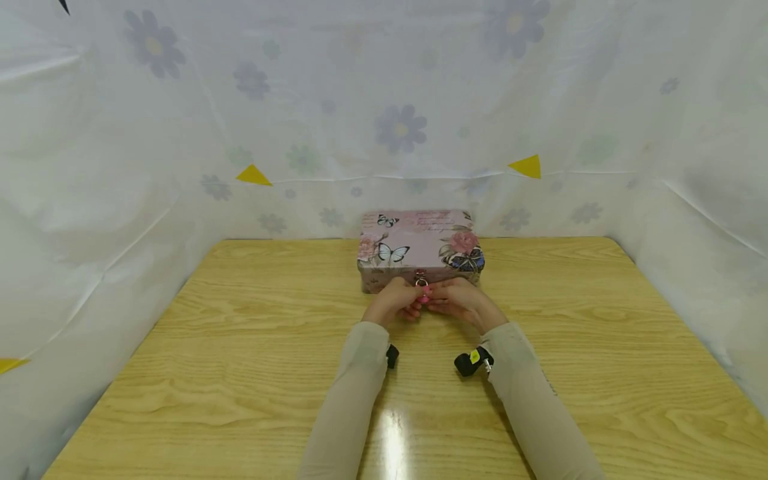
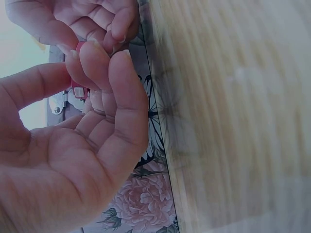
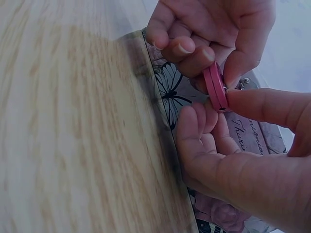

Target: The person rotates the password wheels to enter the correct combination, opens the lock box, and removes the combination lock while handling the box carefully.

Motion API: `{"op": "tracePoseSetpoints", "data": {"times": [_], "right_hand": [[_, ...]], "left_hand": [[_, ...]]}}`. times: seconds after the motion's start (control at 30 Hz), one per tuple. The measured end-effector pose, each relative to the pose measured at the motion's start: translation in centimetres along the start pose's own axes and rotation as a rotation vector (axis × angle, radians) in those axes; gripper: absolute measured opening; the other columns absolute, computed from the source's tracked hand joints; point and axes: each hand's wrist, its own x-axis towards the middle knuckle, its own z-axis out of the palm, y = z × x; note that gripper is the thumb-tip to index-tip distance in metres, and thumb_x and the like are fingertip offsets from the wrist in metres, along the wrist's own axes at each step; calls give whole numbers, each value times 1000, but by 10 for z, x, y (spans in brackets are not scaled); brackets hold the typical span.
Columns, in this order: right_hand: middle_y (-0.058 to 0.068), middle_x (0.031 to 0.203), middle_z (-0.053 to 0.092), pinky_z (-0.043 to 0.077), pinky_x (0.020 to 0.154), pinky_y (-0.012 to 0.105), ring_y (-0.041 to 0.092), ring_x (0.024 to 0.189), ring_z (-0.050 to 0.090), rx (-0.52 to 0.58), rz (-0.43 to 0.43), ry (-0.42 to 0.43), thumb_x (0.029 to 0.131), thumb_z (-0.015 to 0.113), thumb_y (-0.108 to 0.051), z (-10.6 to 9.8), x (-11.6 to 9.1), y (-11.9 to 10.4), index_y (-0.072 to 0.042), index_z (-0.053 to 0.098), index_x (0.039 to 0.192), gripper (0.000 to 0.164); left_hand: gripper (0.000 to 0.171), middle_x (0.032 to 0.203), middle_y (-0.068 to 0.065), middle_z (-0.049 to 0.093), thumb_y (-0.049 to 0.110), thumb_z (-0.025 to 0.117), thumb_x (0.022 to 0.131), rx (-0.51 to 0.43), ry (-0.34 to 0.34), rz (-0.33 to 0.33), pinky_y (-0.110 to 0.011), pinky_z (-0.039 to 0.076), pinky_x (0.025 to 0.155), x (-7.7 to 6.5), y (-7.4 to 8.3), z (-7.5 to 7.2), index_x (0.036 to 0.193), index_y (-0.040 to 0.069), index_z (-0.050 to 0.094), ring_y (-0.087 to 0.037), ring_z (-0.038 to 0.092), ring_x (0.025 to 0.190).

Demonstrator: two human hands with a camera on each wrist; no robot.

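A small pink padlock (image 3: 216, 87) with a metal shackle (image 1: 423, 283) is at the front clasp (image 1: 420, 273) of a pink box (image 1: 420, 237) printed with butterflies and roses. My left hand (image 1: 396, 298) pinches the padlock from the left, thumb on its near face and fingertips behind. From the other side my right hand (image 1: 461, 300) pinches it too, with the thumb and curled fingers. The two hands meet at the lock, fingertips close together in both wrist views. In the left wrist view, fingers cover most of the padlock, leaving a bit of red showing.
The box stands closed at the far side of a wood-grain table (image 1: 240, 373). Behind it hangs a white flowered cloth (image 1: 336, 100) with yellow triangles. Black wrist straps (image 1: 471, 362) show at the cuffs of the beige sleeves (image 1: 540, 400).
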Motion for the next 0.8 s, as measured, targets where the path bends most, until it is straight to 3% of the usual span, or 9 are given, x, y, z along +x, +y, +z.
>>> {"op": "tracePoseSetpoints", "data": {"times": [0.2, 0.4, 0.57, 0.67, 0.8], "right_hand": [[2, 86, 65, 51, 88, 32, 13, 81, 63, 28, 12, 19, 96, 47, 2, 0, 1, 0, 21, 46, 125, 35], [3, 80, 66, 52, 85, 32, 14, 77, 63, 79, 43, 47, 97, 49, -2, 1, -2, -2, 7, 62, 104, 17], [4, 81, 66, 52, 87, 34, 15, 77, 62, 86, 55, 50, 97, 49, -2, 1, -2, -4, -1, 64, 91, 16], [4, 82, 66, 52, 87, 34, 15, 77, 63, 76, 53, 49, 97, 50, -1, 0, -1, -4, 2, 65, 96, 15], [4, 84, 65, 52, 88, 34, 15, 80, 62, 41, 42, 29, 98, 47, -1, -1, -1, -3, 15, 54, 119, 27]], "left_hand": [[26, 67, -4, 53, 14, 50, 99, -2, 4, 0, -28, 51, 57, 0, -1, 0, 80, 0, 61, -14, 53, 55], [26, 69, -5, 53, 15, 49, 100, 2, -1, 1, -29, 52, 58, 1, -1, -1, 80, 1, 60, -15, 54, 56], [26, 69, -5, 53, 15, 49, 99, 2, -2, 0, -30, 52, 60, 0, 0, -1, 81, 0, 60, -16, 54, 56], [26, 70, -5, 54, 15, 49, 99, 4, 0, 3, -31, 53, 61, 0, 0, -1, 82, -1, 60, -16, 54, 57], [25, 70, -5, 54, 14, 49, 99, 7, -7, 4, -31, 53, 61, 0, 0, -1, 85, -2, 62, -15, 54, 57]]}}
